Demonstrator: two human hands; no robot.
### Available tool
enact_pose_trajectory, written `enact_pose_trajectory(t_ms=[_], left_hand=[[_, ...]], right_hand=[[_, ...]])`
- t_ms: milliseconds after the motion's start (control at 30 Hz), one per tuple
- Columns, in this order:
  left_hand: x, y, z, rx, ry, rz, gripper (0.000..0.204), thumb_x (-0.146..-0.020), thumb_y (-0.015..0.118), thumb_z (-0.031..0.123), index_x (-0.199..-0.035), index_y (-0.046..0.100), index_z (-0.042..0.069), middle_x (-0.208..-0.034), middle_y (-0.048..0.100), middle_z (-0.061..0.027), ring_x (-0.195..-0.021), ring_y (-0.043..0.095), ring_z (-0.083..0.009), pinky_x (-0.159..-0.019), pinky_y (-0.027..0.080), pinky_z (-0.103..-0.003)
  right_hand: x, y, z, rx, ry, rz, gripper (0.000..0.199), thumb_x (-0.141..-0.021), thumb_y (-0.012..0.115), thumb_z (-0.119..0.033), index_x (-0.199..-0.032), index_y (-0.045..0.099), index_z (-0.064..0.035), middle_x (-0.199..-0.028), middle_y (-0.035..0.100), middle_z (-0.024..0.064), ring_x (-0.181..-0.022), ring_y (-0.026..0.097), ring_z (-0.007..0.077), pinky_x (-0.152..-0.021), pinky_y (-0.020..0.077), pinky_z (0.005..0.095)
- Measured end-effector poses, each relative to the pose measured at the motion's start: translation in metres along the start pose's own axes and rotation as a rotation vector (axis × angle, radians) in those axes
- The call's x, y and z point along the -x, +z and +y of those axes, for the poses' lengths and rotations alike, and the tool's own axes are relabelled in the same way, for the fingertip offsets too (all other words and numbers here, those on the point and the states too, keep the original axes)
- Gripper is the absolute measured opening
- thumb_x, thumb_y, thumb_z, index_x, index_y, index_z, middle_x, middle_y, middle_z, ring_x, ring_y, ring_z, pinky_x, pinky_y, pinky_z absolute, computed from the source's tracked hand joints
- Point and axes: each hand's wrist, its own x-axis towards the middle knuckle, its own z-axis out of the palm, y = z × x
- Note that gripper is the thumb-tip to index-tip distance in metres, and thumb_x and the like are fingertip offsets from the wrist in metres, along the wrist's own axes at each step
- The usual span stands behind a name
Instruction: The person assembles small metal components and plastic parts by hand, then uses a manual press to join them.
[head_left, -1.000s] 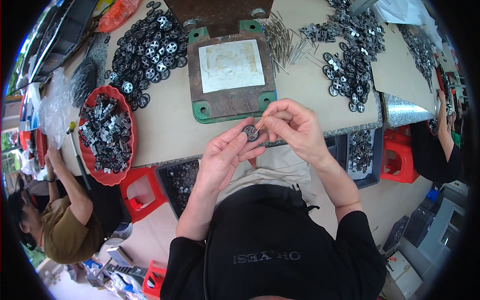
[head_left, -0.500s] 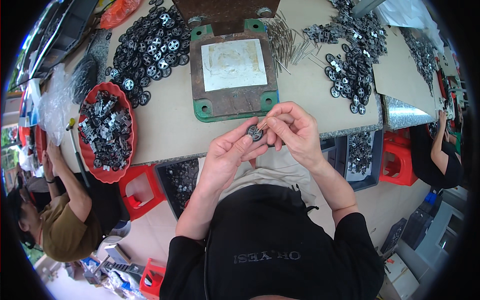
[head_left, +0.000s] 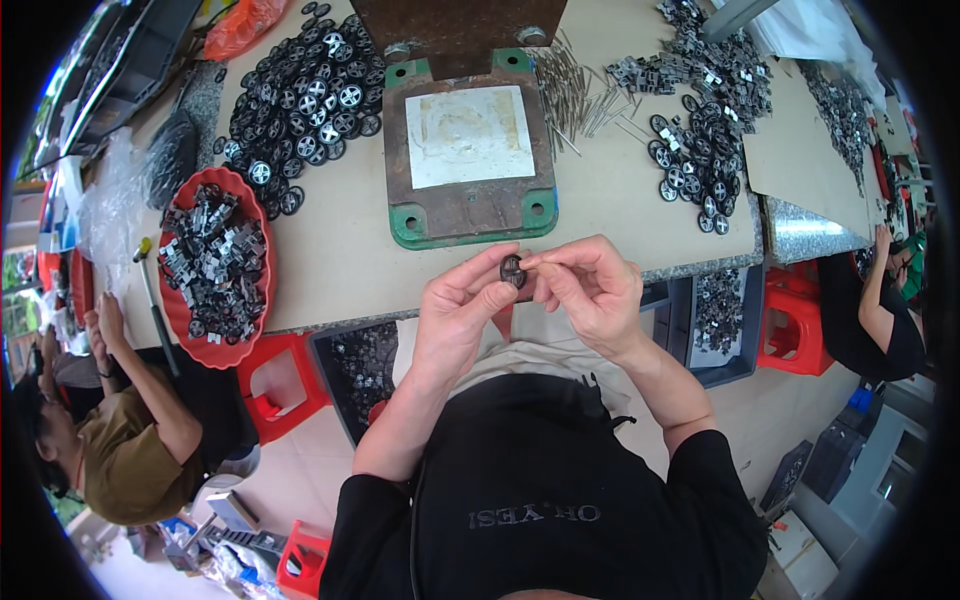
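My left hand (head_left: 457,318) and my right hand (head_left: 590,285) meet over the near edge of the table (head_left: 340,250). Between their fingertips they pinch a small black wheel (head_left: 512,270) with a spoked hub. Just beyond the hands lies a rusty metal plate with green corners (head_left: 470,150) carrying a pale square pad. A pile of black wheels (head_left: 300,100) lies at the far left, another pile of wheels and small parts (head_left: 700,150) at the far right, and thin metal pins (head_left: 580,90) are scattered between them.
A red bowl of dark metal parts (head_left: 215,265) sits at the table's left. Grey bins of parts (head_left: 715,320) and red stools (head_left: 280,375) stand below the table edge. One person sits at the left (head_left: 110,440), another at the right (head_left: 880,310).
Both hands have stayed at the table edge with the wheel between them; the fingers have shifted slightly around it.
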Motion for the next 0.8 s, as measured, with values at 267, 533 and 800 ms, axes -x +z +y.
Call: enact_pose_trajectory(t_ms=[267, 533, 800], left_hand=[[-0.002, -0.002, -0.007, 0.043, -0.057, 0.003, 0.031, -0.086, 0.057, 0.009, -0.115, 0.053, 0.002, -0.100, 0.062, -0.0077, -0.091, 0.060, -0.0156, -0.083, 0.049, -0.036], [-0.011, 0.006, -0.005, 0.156, -0.101, -0.127, 0.030, -0.087, 0.055, 0.010, -0.116, 0.052, 0.001, -0.106, 0.060, -0.0100, -0.091, 0.059, -0.0168, -0.081, 0.048, -0.031], [-0.015, 0.003, -0.007, 0.162, -0.164, -0.085, 0.035, -0.086, 0.055, 0.004, -0.119, 0.048, -0.002, -0.115, 0.054, -0.0149, -0.096, 0.059, -0.0198, -0.084, 0.048, -0.029]], right_hand=[[0.003, -0.002, 0.001, -0.051, 0.075, 0.045, 0.005, -0.086, 0.054, 0.001, -0.091, 0.053, 0.0021, -0.080, 0.063, 0.0084, -0.063, 0.058, 0.0081, -0.055, 0.0490, 0.0218], [-0.010, -0.033, -0.026, -0.056, 0.280, -0.070, 0.019, -0.085, 0.056, -0.003, -0.104, 0.055, -0.0013, -0.087, 0.064, 0.0070, -0.073, 0.062, 0.0100, -0.060, 0.0501, 0.0221], [-0.088, -0.171, 0.019, 1.332, 0.030, 0.340, 0.033, -0.077, 0.063, -0.019, -0.105, 0.058, -0.0006, -0.103, 0.058, 0.0172, -0.084, 0.059, 0.0302, -0.077, 0.0460, 0.0370]])
